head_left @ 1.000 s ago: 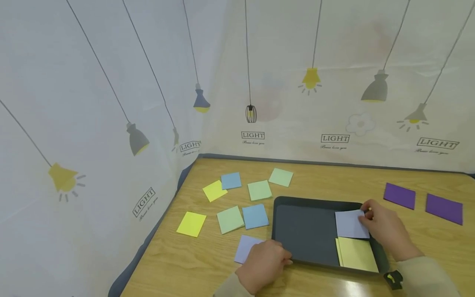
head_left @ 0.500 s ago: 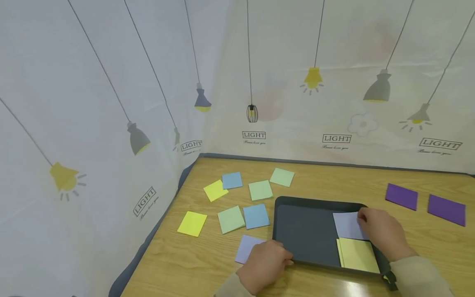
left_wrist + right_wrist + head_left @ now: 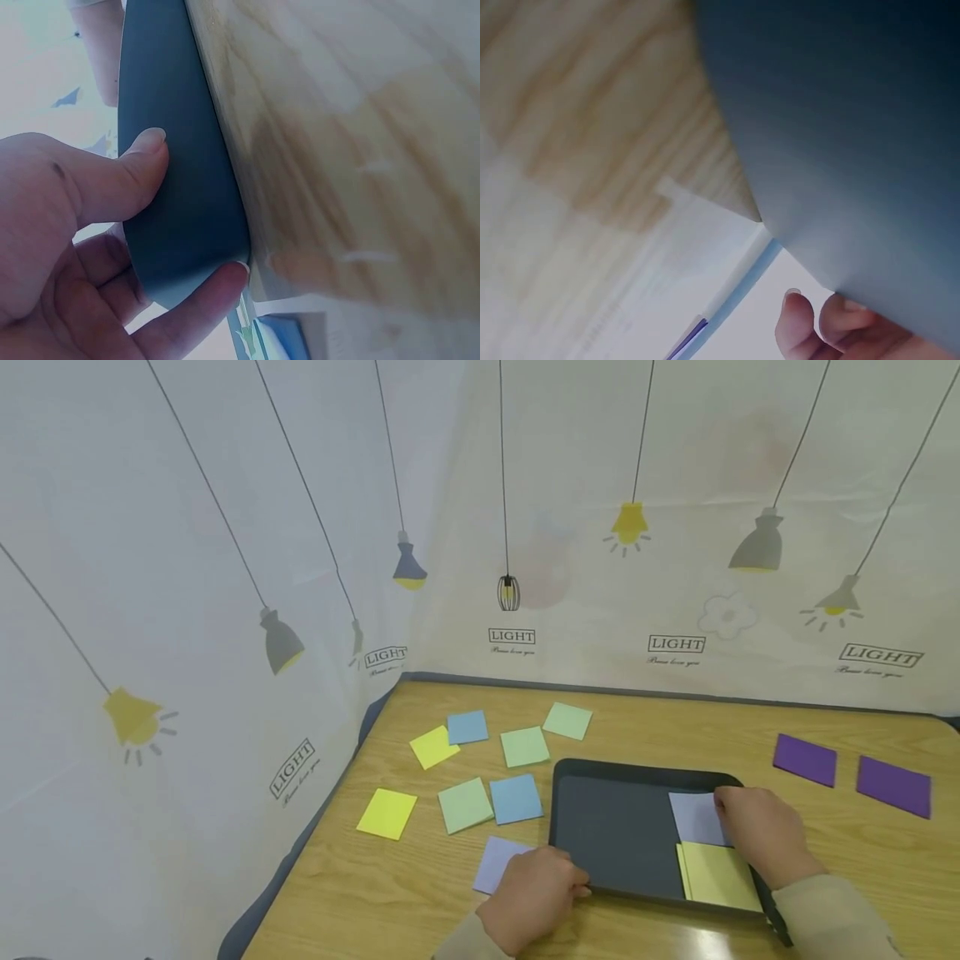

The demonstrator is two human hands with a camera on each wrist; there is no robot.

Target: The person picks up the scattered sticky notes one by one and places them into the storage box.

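A pale wall covering point(image 3: 577, 452) printed with hanging lamps point(image 3: 756, 545) rises behind a wood-grained table point(image 3: 360, 902), as I follow it remotely through the head camera. On the table lies a shallow dark tray point(image 3: 615, 827). The left hand point(image 3: 536, 893) grips its near left corner, the thumb laid on the outer wall in the left wrist view; the right hand point(image 3: 765, 831) lies over the right end with fingers bent, and I cannot tell whether they pinch anything. Beside those fingers, in the tray's far right part, is a lavender sheet point(image 3: 697, 818); nearer lie at least 2 overlapping pale yellow sheets point(image 3: 720, 877). Outside the tray I count 3 green sheets point(image 3: 465, 806), 2 blue sheets point(image 3: 516, 798), 2 bright yellow sheets point(image 3: 387, 814), 2 purple sheets point(image 3: 805, 760) and 1 outlying lavender piece point(image 3: 498, 860), partly hidden by the left hand. For neat placement, I would steady the corner without tilting it, square lavender against yellow, then release gently, lest a fingertip drag the paper askew.
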